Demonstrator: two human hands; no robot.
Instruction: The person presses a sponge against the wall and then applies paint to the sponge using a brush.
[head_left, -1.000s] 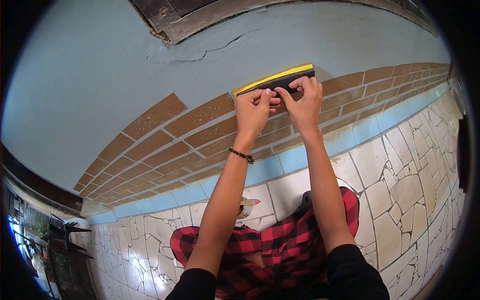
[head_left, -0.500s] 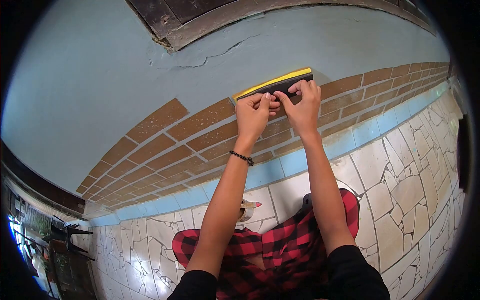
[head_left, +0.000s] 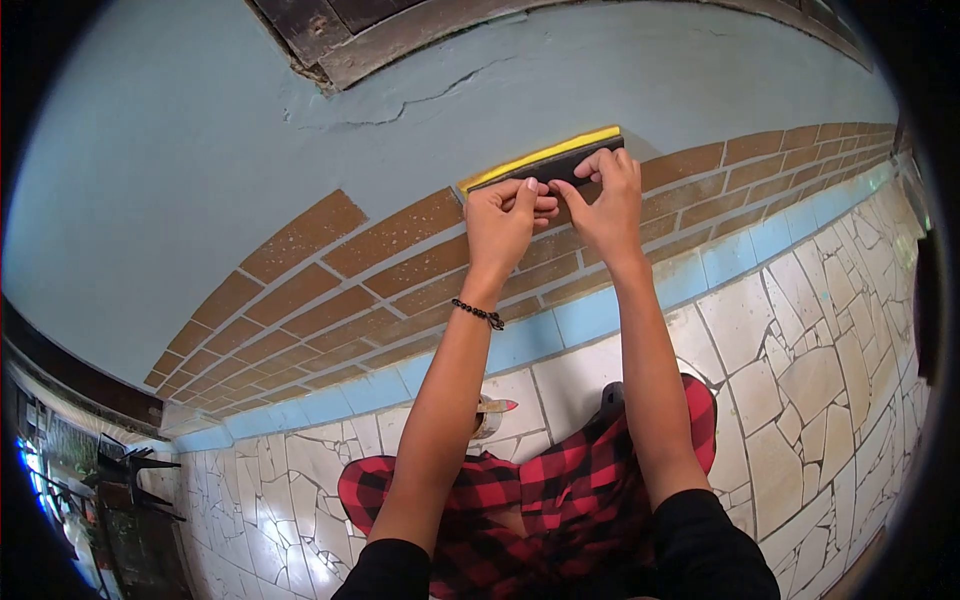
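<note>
A long black block with a yellow foam layer (head_left: pixel 545 160) lies against the wall at the top row of the brown brick pattern (head_left: pixel 395 232). My left hand (head_left: pixel 502 222) is closed at the block's lower left part, thumb and fingers pinched together. Beside it, my right hand (head_left: pixel 607 203) grips the block's right part, its fingers bent over the black side and its thumb close to my left thumb. The yellow layer faces the wall. The undersides of the block and some fingertips are hidden.
Above is the grey-blue wall (head_left: pixel 200 150) with a crack and a dark wooden frame (head_left: pixel 400 50). A container with a red-tipped tool (head_left: pixel 490 412) stands on the stone-patterned floor (head_left: pixel 790 400) by my knees. Dark furniture (head_left: pixel 140 480) is at the far left.
The view has shifted slightly down and back up. Both hands keep their hold, and the block stays at about the same place on the wall.
</note>
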